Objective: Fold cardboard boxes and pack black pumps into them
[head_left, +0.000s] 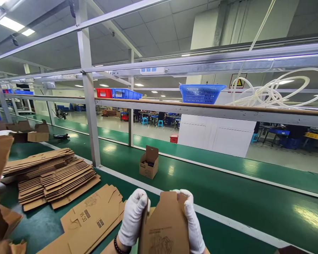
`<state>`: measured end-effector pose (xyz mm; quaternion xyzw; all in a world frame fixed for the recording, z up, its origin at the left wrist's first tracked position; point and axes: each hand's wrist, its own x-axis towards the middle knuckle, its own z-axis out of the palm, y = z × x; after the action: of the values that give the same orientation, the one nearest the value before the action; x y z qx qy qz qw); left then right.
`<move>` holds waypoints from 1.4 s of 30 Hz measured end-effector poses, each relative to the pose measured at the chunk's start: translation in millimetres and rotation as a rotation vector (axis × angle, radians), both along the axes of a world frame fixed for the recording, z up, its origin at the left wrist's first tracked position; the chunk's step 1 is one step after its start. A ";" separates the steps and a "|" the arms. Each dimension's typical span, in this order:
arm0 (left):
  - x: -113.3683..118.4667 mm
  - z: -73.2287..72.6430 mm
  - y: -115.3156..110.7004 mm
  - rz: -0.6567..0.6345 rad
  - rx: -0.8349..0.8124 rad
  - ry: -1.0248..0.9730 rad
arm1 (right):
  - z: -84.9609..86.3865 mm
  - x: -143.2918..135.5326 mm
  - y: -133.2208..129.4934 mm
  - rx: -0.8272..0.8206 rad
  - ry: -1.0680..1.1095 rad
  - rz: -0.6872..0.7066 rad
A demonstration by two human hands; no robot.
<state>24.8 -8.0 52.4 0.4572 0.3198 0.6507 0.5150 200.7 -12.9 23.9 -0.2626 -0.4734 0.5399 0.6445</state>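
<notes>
A brown cardboard box (166, 225) with a printed drawing stands between my white-gloved hands at the bottom centre. My left hand (134, 215) grips its left edge, fingers curled over the top. On the opposite edge, my right hand (192, 220) holds the cardboard with its fingers bent behind it. The box's lower part is cut off by the frame. Flat printed cartons (92, 218) lie just left of my left hand. Beyond my hands, a small open box (148, 165) with its back flap raised stands on the green surface, dark items inside it.
Stacks of folded cardboard (60, 180) lie at the left, with open boxes (38, 133) behind them. A metal post (88, 88) rises from the bench. The shelf (153, 106) holds a blue basket (201, 93) and coiled clear tubing (275, 90).
</notes>
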 end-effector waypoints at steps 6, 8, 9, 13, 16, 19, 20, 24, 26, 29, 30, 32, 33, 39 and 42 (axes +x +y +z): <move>-12.7 20.6 7.5 0.105 0.123 0.114 | 19.3 -8.6 -13.0 0.112 -0.256 0.099; -11.9 26.7 7.8 0.109 0.146 0.148 | 22.4 -10.9 -15.9 0.106 -0.264 0.092; -11.3 28.5 7.6 0.116 0.166 0.174 | 22.9 -10.9 -16.9 0.112 -0.279 0.067; -10.9 23.8 2.2 0.106 0.293 0.378 | 19.1 -3.0 -17.1 0.226 -0.363 -0.198; -10.6 12.4 -4.9 -0.030 0.357 0.483 | 14.3 4.4 -14.4 0.315 -0.379 -0.335; -8.8 4.3 -10.0 -0.058 0.340 0.529 | 10.9 6.4 -12.7 0.378 -0.425 -0.352; -8.3 3.2 -11.0 -0.037 0.340 0.534 | 10.4 5.8 -13.0 0.399 -0.445 -0.361; -6.6 4.4 -13.7 0.019 0.413 0.504 | 12.0 -0.7 -18.8 0.470 -0.522 -0.394; -5.9 5.5 -15.0 0.038 0.453 0.497 | 14.0 -5.4 -22.7 0.472 -0.546 -0.424; -6.0 4.5 -16.5 0.079 0.471 0.503 | 15.1 -10.4 -26.2 0.457 -0.527 -0.500; -6.6 3.6 -16.8 0.100 0.473 0.506 | 14.6 -10.7 -26.5 0.454 -0.520 -0.523; -8.6 1.6 -17.1 0.138 0.500 0.538 | 12.8 -9.0 -25.9 0.485 -0.551 -0.539; -9.8 0.9 -17.0 0.148 0.522 0.573 | 11.9 -7.2 -25.2 0.509 -0.586 -0.534; -10.6 0.8 -13.8 0.166 0.624 0.647 | 16.3 -0.5 -23.9 0.632 -0.659 -0.564; -5.8 1.4 -13.4 0.171 0.604 0.642 | 23.3 -1.8 -26.1 0.629 -0.702 -0.581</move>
<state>19.0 -21.4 53.8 0.7377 0.2956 0.5804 0.1776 198.9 -38.9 47.2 -0.3415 -0.7065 0.0526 0.6177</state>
